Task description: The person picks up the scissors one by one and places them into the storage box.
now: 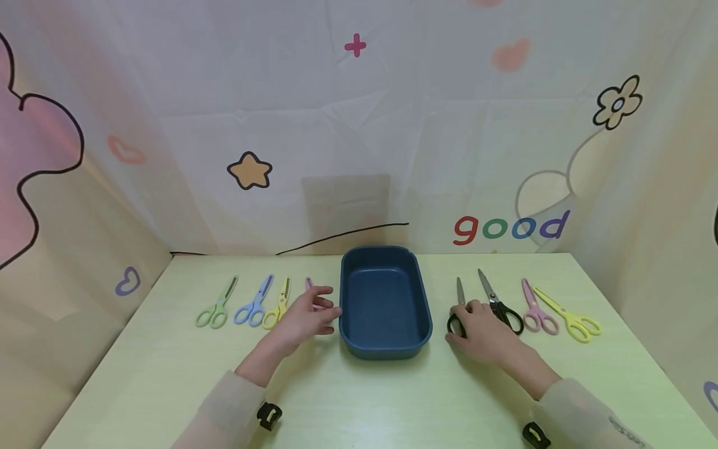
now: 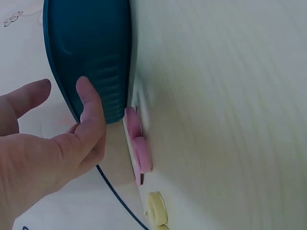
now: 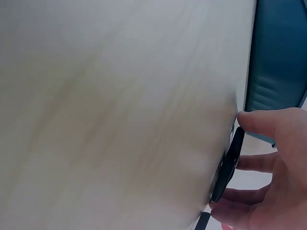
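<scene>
My left hand [image 1: 305,319] hovers by the left wall of a dark blue bin [image 1: 386,346], its fingers loosely spread and holding nothing. Under it lies a pair of pink scissors [image 2: 143,155], mostly hidden in the head view. My right hand [image 1: 483,332] is at the handle of black-handled scissors [image 1: 460,290], which lie on the table right of the bin. In the right wrist view the thumb is at one side of the black handle [image 3: 229,165] and the fingers curl at the other. A second pair of black-handled scissors [image 1: 489,288] lies beside that hand.
Left of the bin lie green scissors [image 1: 219,309], blue scissors [image 1: 255,305] and yellow scissors [image 1: 278,310]. Farther right on the table [image 1: 359,405] are another pink pair of scissors [image 1: 535,310] and another yellow pair [image 1: 566,315]. A printed curtain [image 1: 359,137] hangs behind.
</scene>
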Demonstrator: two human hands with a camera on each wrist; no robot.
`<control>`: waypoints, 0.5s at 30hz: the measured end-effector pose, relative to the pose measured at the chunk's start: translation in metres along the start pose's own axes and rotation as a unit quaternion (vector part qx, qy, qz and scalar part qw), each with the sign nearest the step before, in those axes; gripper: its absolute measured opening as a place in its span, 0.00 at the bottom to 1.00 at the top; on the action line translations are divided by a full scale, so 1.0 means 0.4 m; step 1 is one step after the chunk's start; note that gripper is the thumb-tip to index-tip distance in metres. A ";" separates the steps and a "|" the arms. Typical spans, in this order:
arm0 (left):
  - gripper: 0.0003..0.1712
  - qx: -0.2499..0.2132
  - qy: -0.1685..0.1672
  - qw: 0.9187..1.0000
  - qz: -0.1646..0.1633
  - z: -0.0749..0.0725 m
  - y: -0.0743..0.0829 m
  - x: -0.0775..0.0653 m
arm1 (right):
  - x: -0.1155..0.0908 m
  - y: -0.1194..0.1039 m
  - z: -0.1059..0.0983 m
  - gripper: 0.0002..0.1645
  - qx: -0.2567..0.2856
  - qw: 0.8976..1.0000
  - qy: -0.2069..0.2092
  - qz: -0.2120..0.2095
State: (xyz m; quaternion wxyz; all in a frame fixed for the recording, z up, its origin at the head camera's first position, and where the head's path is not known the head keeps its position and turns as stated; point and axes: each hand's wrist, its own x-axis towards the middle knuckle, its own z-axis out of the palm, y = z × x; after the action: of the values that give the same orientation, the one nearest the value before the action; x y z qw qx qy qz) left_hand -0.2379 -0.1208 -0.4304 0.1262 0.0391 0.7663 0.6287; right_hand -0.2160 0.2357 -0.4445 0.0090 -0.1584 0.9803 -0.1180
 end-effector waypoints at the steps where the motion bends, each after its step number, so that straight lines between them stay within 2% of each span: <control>1: 0.33 -0.008 -0.002 1.000 -0.002 0.000 -0.001 0.002 | 0.001 0.000 -0.001 0.32 0.001 1.000 -0.001 0.000; 8: 0.33 -0.050 -0.013 0.998 -0.019 0.003 -0.002 0.011 | 0.008 -0.006 -0.003 0.30 0.002 1.000 -0.014 0.011; 15: 0.32 -0.064 -0.033 0.997 -0.020 0.005 0.000 0.018 | 0.013 -0.006 -0.007 0.30 -0.001 0.999 -0.029 0.031</control>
State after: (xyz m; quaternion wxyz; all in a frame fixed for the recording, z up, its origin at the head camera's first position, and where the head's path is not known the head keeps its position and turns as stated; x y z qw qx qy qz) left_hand -0.2445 -0.1173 -0.4319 0.1661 0.0359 0.7205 0.6723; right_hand -0.2205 0.2325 -0.4411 0.0409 -0.1313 0.9842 -0.1117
